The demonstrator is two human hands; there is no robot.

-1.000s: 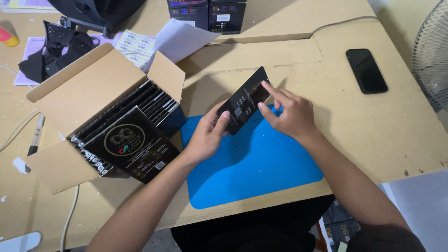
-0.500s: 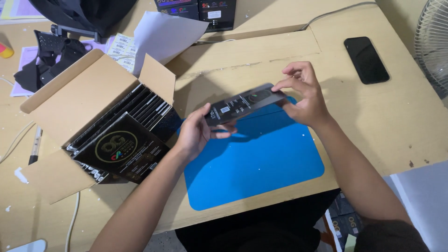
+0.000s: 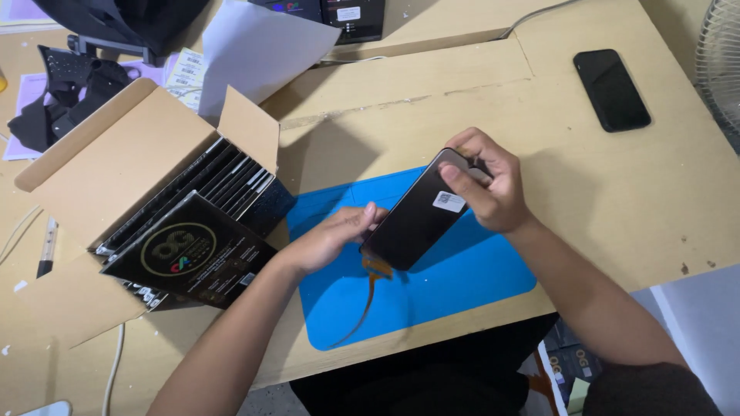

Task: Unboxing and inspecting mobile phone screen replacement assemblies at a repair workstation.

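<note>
I see the screen panel (image 3: 420,217), a thin black phone display with a small white sticker on its back, held tilted in the air just above the blue mat (image 3: 462,277), with an orange flex ribbon (image 3: 376,270) hanging from its near-left end. My right hand (image 3: 489,185) is closed around the far-right end, thumb pressed across the sticker side, and my left hand (image 3: 331,239) pinches the near-left end with its fingertips. To my mind the ribbon is the weak spot: it dangles free, so it could snag on a finger or crease against the mat if the panel drops low. The left grip looks light, and a slip there would let the glass swing or fall; squeezing or twisting between the two hands could crack a panel this thin. Left of the mat sits an open cardboard box (image 3: 116,162) packed with flat black cartons, with one black carton (image 3: 189,250) lying across its near edge, close enough for my left elbow to nudge. The mat lies on a scuffed wooden desk (image 3: 655,200). A black phone (image 3: 613,88) rests far right, white paper (image 3: 262,46) far left, and a fan's edge (image 3: 721,62) shows at the right.
</note>
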